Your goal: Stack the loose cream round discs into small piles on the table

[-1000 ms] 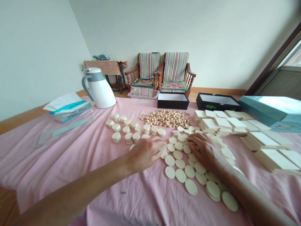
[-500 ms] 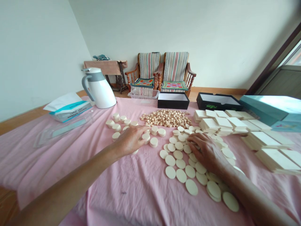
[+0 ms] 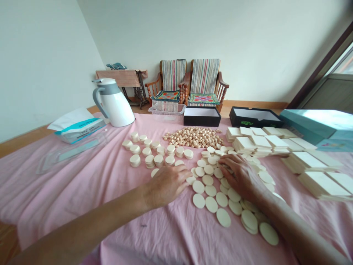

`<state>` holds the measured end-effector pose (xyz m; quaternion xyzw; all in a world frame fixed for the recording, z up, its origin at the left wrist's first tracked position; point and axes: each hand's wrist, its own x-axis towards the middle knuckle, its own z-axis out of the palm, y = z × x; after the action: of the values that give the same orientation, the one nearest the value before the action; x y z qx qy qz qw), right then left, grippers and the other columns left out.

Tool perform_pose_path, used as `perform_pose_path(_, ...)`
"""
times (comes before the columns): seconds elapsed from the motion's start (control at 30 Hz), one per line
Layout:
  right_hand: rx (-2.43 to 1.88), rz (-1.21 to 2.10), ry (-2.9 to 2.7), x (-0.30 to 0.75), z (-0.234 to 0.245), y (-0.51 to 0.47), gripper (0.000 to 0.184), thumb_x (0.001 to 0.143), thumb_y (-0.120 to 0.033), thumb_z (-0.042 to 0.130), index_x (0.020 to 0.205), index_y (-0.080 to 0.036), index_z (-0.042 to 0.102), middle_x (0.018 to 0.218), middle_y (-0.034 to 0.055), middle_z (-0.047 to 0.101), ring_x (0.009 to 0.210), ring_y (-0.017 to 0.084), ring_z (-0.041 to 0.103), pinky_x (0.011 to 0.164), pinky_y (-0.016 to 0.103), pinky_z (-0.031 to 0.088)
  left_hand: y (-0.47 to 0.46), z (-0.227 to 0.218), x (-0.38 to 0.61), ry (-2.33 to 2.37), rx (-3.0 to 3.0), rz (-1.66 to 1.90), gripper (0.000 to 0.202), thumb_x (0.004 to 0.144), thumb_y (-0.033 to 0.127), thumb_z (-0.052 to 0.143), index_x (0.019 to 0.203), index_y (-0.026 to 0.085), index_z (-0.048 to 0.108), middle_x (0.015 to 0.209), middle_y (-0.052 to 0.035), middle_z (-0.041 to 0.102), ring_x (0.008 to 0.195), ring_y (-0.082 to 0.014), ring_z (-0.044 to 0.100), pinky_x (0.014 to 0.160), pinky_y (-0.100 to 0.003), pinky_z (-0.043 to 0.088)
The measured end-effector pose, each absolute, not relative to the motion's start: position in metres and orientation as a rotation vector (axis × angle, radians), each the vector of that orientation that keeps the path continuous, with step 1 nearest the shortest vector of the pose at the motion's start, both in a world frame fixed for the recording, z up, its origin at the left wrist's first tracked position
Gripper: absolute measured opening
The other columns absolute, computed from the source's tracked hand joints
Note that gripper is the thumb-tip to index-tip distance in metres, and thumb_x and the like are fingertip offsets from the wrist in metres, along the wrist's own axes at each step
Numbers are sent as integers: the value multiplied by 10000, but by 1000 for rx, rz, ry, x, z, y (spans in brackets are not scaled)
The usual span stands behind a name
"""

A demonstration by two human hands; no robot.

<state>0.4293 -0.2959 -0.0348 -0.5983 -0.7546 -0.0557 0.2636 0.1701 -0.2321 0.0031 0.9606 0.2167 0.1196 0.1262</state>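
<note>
My left hand is low over the pink cloth, its fingers loosely stretched toward the edge of a pale round disc. Whether the fingertips touch this disc I cannot tell. My right hand lies across the spread of loose discs, fingers extended and palm down; what is under them is hidden. Small stacks of similar discs stand in rough rows beyond my left hand, one partly covered by it. A heap of small round wooden pieces lies behind the discs.
Stacks of pale rectangular boards are at the right, by a light-blue box. Two black trays and a clear plastic container line the far edge. A white jug and a tissue pack stand left.
My left hand has moved right and nearer to me, from the disc stacks to the edge of the loose discs, uncovering several stacks. My right hand has stayed on the loose discs.
</note>
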Motion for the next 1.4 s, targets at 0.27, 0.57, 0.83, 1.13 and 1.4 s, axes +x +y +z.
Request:
perform_pose_path(0.27,-1655,-171,-2035,431,-38,-296,206,920,-285,436,950,-183,612,1013,87,617,939,227,546,832,389,447,-239,-6,179,828,2810,217,193,860,267,572,1031,194,623,959,-42,568,794,-166,595,711,-283,489)
perform_pose_path(0.57,-1655,-165,-2042,431,-39,-295,218,920,-292,434,967,-177,613,1020,92,621,958,226,549,843,390,449,-239,-13,182,838,2770,313,101,848,231,545,913,177,601,919,-33,574,750,-150,569,676,-267,461)
perform_pose_path(0.83,-1650,-166,-2038,432,-38,-296,222,911,-288,440,981,-174,617,1025,102,624,957,230,561,836,396,468,-220,12,158,869,2638,657,334,767,154,552,1093,208,602,1030,-39,593,707,-113,562,674,-245,480)
perform_pose_path(1.13,-1628,-186,-2049,434,-41,-295,208,902,-288,460,984,-183,619,1021,101,630,951,233,565,824,397,469,-165,39,80,1126,2700,654,342,718,165,538,1043,189,642,1019,-24,616,790,-134,582,725,-235,474)
perform_pose_path(1.4,-1634,-187,-2045,434,-42,-295,207,903,-291,458,990,-184,612,1035,98,621,966,229,565,845,387,464,-163,30,80,903,2860,249,414,687,21,442,1012,192,634,1002,-35,628,969,-170,567,876,-275,421)
